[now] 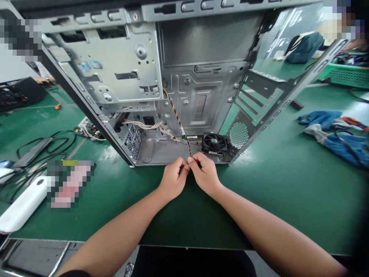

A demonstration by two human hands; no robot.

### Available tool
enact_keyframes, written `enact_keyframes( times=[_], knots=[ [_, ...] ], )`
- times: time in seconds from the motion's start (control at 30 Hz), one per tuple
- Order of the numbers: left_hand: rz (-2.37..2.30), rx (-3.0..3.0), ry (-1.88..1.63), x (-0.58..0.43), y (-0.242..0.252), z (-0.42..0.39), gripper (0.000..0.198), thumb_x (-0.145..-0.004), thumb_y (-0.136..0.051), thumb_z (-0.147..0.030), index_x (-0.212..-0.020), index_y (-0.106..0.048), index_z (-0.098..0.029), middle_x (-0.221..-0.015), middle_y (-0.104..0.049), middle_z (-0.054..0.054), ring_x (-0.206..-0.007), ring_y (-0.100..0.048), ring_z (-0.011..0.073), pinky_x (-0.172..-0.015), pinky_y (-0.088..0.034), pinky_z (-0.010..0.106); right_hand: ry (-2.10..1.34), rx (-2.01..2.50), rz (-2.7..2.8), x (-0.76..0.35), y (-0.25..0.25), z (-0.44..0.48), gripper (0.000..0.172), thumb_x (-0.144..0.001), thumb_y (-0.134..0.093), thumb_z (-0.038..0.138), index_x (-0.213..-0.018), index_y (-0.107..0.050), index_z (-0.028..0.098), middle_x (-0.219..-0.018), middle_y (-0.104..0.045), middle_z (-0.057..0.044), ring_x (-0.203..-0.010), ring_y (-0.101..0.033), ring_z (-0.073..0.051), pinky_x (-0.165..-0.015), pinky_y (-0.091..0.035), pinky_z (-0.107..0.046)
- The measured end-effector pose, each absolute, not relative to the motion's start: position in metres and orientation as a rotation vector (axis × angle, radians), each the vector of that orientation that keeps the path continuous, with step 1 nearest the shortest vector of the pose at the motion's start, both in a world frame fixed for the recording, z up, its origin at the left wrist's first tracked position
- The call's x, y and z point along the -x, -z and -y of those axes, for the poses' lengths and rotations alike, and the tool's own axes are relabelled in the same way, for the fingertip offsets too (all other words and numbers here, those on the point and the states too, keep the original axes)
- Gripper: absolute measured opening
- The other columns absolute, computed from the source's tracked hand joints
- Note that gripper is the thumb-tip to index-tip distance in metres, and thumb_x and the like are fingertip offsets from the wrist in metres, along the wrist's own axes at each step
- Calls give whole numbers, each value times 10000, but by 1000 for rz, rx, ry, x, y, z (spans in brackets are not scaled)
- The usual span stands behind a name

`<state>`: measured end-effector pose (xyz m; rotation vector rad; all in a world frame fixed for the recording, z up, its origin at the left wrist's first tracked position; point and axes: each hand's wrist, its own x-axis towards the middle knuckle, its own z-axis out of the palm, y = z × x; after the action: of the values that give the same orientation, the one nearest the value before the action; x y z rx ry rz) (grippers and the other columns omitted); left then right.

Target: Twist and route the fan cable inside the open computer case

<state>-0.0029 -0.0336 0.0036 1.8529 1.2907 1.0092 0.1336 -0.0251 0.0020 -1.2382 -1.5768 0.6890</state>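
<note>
Both your hands are at the open side of the PC case (pixel 215 94), by the middle of its lower edge. Left hand (pixel 175 177): thumb and fingertips pinching at the lower end of the multicolored cable (pixel 175 111). Right hand (pixel 206 172): same, thumb and fingers closed on that end, fingertips just beside your left ones. Your fingers cover the cable's tip, so can't tell what connector is on it.

Cable is twisted, orange/black/blue/red. It comes out at the lower right corner of the metal plate (pixel 121 54) in the case's upper left, then slants down across the case opening to your fingers. White bit partway along it.

Case stands on the green counter (pixel 288 196), open side facing you. Inside: black fan (pixel 215 143) at the case's lower right, near the honeycomb vent (pixel 239 134); bundle of white wires (pixel 144 124) at the case's lower left.

Left of the case: circuit board (pixel 90 129) just beside it, then a black adapter (pixel 34 152) among black cords, and a long white plastic piece (pixel 24 207) nearer you. Right of the case, well apart: blue and grey cloth items (pixel 348 146); behind those, a green basket (pixel 343 75). Dark blue bag (pixel 305 47) behind the case, to its right.
</note>
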Motion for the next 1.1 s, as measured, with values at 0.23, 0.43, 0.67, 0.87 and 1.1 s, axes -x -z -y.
enact_keyframes(
  times=[0.23,0.43,0.67,0.87,1.1],
  knots=[
    [-1253,-1986,-1023,2,-1,33,194,-925,-466,-253,-745,-496,-186,-685,-558,-12,-656,-516,126,-653,-392,252,-636,1261,1515,-136,-3,25,196,-871,-550,328,-717,-519,210,-604,-510,33,-554,-459,-117,-547,-370,-258],
    [-1268,-2004,-1010,2,-6,33,173,-906,-481,-208,-743,-531,-184,-694,-550,-12,-669,-512,130,-660,-392,256,-633,1269,1523,-136,-4,25,244,-889,-521,315,-671,-492,210,-600,-507,31,-561,-456,-118,-548,-359,-259],
    [-1311,-1957,-1054,4,-8,32,130,-862,-545,-197,-762,-628,-185,-754,-576,5,-707,-534,138,-671,-408,261,-657,1267,1528,-136,-4,24,240,-896,-502,312,-678,-493,213,-607,-513,26,-572,-452,-126,-548,-350,-265],
    [-1229,-1784,-966,5,-5,28,183,-859,-545,-266,-708,-585,-173,-634,-530,-20,-607,-474,117,-594,-369,242,-677,1244,1566,-136,-5,24,225,-902,-474,289,-690,-487,217,-623,-525,18,-593,-470,-131,-564,-368,-265],
    [-1033,-1545,-913,6,-1,25,238,-866,-541,-354,-731,-562,-160,-634,-566,-5,-609,-527,119,-606,-406,239,-773,1223,1546,-135,-9,24,220,-892,-462,287,-681,-473,224,-610,-522,19,-599,-494,-139,-569,-389,-266]
  ],
)
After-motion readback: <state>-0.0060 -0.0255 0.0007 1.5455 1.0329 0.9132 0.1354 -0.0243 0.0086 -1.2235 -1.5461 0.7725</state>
